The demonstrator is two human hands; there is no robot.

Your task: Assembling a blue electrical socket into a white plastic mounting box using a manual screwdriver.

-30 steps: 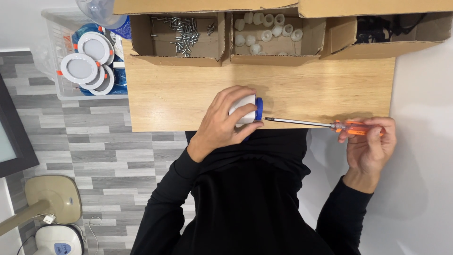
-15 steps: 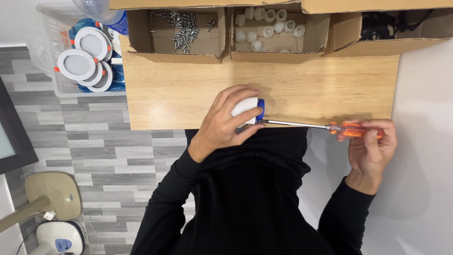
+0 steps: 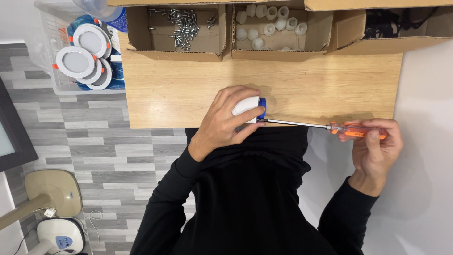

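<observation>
My left hand (image 3: 226,122) grips a small white lamp part with a blue rim (image 3: 250,106) at the near edge of the wooden table (image 3: 179,89). My right hand (image 3: 375,146) holds a long screwdriver (image 3: 311,125) by its orange handle, out past the table's right corner. The thin steel shaft runs level to the left, and its tip meets the blue-rimmed side of the part.
Three open cardboard boxes line the table's far edge: one with loose screws (image 3: 181,21), one with small white caps (image 3: 271,26), one with dark items (image 3: 387,23). A clear bin of round white lamps (image 3: 85,54) stands on the floor to the left. A beige stand (image 3: 52,193) is lower left.
Both hands stay in place; the screwdriver handle has shifted only slightly in my right hand.
</observation>
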